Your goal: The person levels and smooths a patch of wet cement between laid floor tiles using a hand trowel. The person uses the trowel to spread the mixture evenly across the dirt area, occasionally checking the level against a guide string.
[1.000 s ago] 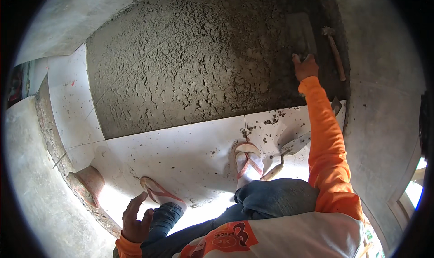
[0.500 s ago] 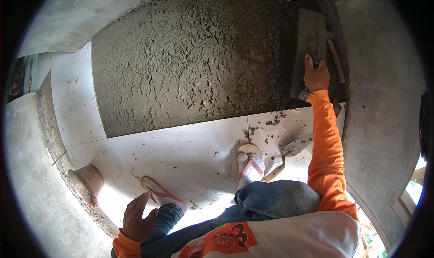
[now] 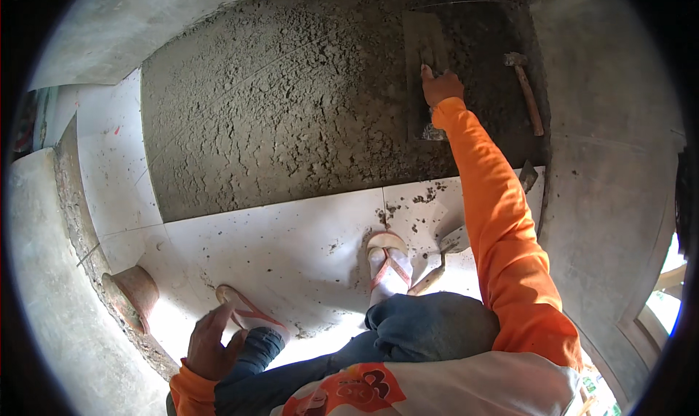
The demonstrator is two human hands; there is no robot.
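My right hand (image 3: pixel 443 89) is closed around the handle of a long rectangular finishing trowel (image 3: pixel 421 33), whose blade lies flat on a bed of wet grey mortar (image 3: pixel 269 110). Under and to the right of the blade the mortar looks smoother and darker; farther left it is rough and cracked. My left hand (image 3: pixel 211 349) is beside my left knee, holding nothing, with fingers and thumb apart. To the right of the trowel, a hammer (image 3: pixel 527 95) with a wooden handle lies on the smoothed mortar near the wall.
White floor tiles (image 3: pixel 240 252) run along the mortar's near edge, with mortar crumbs scattered on them. A pointed trowel (image 3: pixel 431 276) lies by my right foot. A small brownish bucket (image 3: pixel 138 292) stands at the left. Grey walls (image 3: pixel 604 124) close in the sides, and a thin line crosses the mortar.
My right hand has swept the finishing trowel leftward over the mortar, away from the hammer, which now shows fully. My left hand has stayed beside the knee.
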